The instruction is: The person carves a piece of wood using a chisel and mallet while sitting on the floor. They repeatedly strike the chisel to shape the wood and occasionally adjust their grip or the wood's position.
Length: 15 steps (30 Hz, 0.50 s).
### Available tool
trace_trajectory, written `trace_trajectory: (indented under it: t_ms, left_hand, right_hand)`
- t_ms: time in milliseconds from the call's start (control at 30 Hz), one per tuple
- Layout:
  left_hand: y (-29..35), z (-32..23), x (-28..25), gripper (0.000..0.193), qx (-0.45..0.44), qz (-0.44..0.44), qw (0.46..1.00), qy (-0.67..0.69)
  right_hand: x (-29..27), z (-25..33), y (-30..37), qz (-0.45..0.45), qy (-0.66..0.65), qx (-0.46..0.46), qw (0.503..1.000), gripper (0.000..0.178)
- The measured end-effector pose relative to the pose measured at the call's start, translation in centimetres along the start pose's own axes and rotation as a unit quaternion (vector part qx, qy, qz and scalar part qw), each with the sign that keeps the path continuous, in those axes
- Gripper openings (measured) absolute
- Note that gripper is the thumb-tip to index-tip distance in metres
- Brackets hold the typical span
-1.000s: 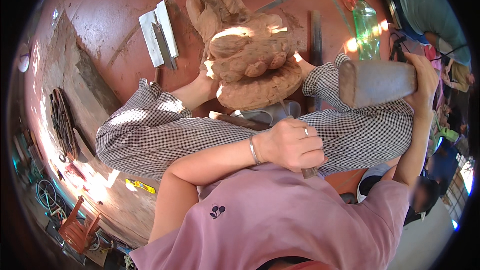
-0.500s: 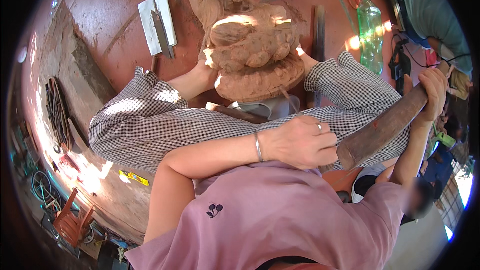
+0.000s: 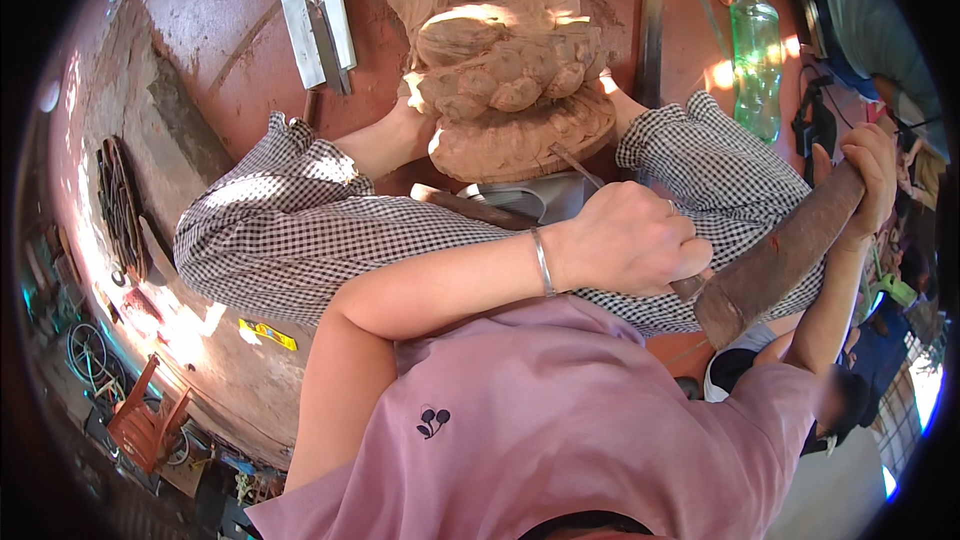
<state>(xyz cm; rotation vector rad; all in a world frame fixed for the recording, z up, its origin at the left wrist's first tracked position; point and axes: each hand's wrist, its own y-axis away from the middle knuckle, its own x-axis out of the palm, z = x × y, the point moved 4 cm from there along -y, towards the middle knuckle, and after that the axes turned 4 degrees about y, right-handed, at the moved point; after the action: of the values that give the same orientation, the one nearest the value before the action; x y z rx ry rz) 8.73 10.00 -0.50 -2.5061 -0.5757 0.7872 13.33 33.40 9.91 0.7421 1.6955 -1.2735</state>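
Note:
A carved wooden figure [image 3: 510, 80] lies between my feet, its scalloped base toward me. My left hand [image 3: 632, 238], with a ring and a metal bracelet, is closed around a chisel [image 3: 578, 165]. The chisel's thin shank slants up to the carved base, and its tip appears to touch the rim there. The butt of its handle shows past my fist. At the right my right hand [image 3: 868, 180] grips a thick wooden mallet [image 3: 780, 255], a plain club of dark wood. The mallet's blunt end is beside the chisel's butt; whether they touch I cannot tell.
A flat blade tool [image 3: 325, 45] lies on white paper at the upper left. A green plastic bottle [image 3: 756, 60] stands at the right near a dark bar [image 3: 649, 50]. Several dark tools [image 3: 122, 205] lie far left. Another person [image 3: 875, 30] is at the upper right.
My left hand and the chisel have shifted rightward and up, and the chisel's shank now shows against the base. The mallet has moved slightly right. The whole view has shifted a little.

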Motion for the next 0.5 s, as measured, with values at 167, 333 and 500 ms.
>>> trace_trajectory:
  t_ms: [167,333,500]
  left_hand:
    - [-0.5,0.3,0.3,0.024,-0.015,-0.034,0.999,0.018]
    - [-0.6,0.4,0.0,0.024,-0.018,-0.018,0.999,0.04]
    - [-1.0,0.7,-0.6,0.025,-0.04,-0.04,0.996,0.063]
  right_hand:
    - [0.6,0.0,0.9,-0.03,-0.062,-0.016,0.998,0.043]
    - [1.3,1.1,0.1,-0.005,-0.052,-0.025,0.998,0.039]
    - [1.5,1.9,-0.6,0.019,-0.099,-0.04,0.994,0.039]
